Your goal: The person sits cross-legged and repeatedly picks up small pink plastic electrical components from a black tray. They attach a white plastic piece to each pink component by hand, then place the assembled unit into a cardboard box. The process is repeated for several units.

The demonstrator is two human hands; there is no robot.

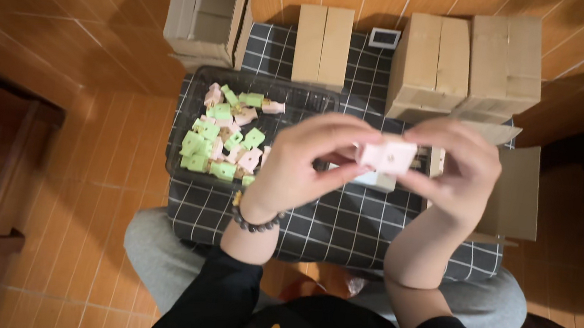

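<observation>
Head view, pink block (387, 156) between left hand (307, 160) (right hand (456, 172) too)

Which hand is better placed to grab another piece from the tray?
Left, likely. The left hand is right next to the black tray of green and pink pieces; the right hand is on the far side, sharing the grip on the pink piece.

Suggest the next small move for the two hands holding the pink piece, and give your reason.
Probably lower the pink piece toward the open box on the right. Both the left hand and right hand pinch it above the checked cloth, away from the tray of loose pieces.
</observation>
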